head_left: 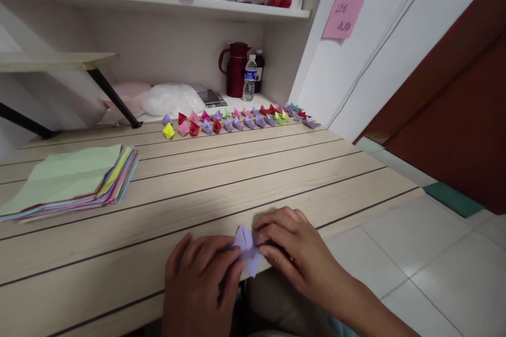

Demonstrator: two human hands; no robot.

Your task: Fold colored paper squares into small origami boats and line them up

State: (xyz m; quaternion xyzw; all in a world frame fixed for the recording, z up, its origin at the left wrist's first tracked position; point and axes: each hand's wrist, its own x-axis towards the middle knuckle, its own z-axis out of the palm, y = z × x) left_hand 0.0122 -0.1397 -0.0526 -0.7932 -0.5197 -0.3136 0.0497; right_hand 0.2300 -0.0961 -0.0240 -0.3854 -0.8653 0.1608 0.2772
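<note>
A small folded piece of purple origami paper (245, 242) is held at the front edge of the striped wooden table (190, 184). My left hand (203, 274) pinches its left side between thumb and fingers. On the right side, my right hand (294, 247) grips the same paper with thumb and fingertips. A pointed flap stands up between the hands, and another corner points down toward my lap. The fingertips cover both side edges of the paper.
Rows of small folded paper boats (237, 124) in several colours line the table's back. A stack of coloured paper sheets (75, 174) lies at the left. Behind stand a dark red jug (237, 71) and a water bottle (249, 79). A black-legged stand (113, 97) rises at the back left.
</note>
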